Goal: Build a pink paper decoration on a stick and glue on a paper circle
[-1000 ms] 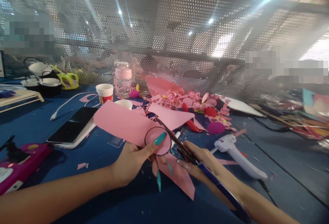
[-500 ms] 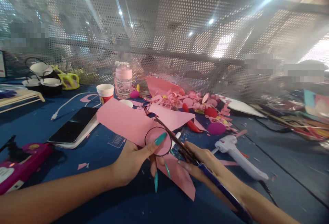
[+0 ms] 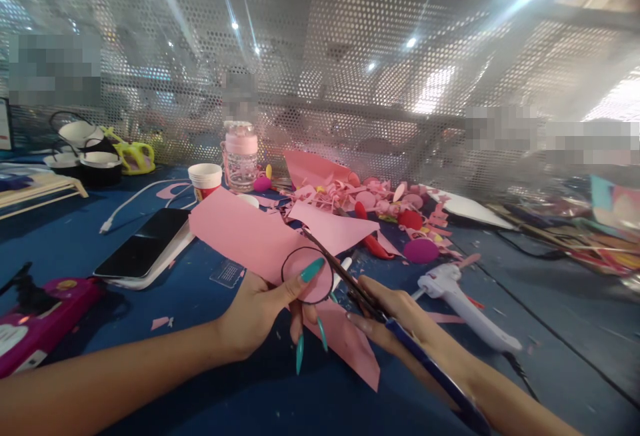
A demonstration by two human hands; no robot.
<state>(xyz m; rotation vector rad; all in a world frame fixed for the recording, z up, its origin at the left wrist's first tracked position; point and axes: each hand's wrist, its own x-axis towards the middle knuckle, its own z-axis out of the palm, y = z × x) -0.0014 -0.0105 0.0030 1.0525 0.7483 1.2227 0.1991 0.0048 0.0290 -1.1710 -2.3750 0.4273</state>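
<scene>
Pinched between the thumb and fingers of my left hand [image 3: 255, 326], a sheet of pink paper [image 3: 240, 233] carries a round shape outlined in black under the thumb. Long teal nails show on that hand. My right hand [image 3: 407, 316] is closed around scissors [image 3: 425, 356] with a dark blue handle. Their dark blades point up and left, lying along the right edge of the outlined circle. A strip of the pink paper [image 3: 353, 349] hangs below, between the two hands. How far apart the blades are is hard to see.
A glue gun [image 3: 465, 309] lies to the right. Behind my hands is a heap of pink paper scraps [image 3: 345, 193]. A phone [image 3: 145, 243], paper cups [image 3: 205, 176], a bottle [image 3: 241, 156] and a magenta power strip [image 3: 55, 316] are on the left. A perforated metal screen [image 3: 320, 76] closes off the back.
Almost nothing differs. The lower fingers of my left hand have shifted slightly left beneath the paper; the scissors stay at the circle's edge.
</scene>
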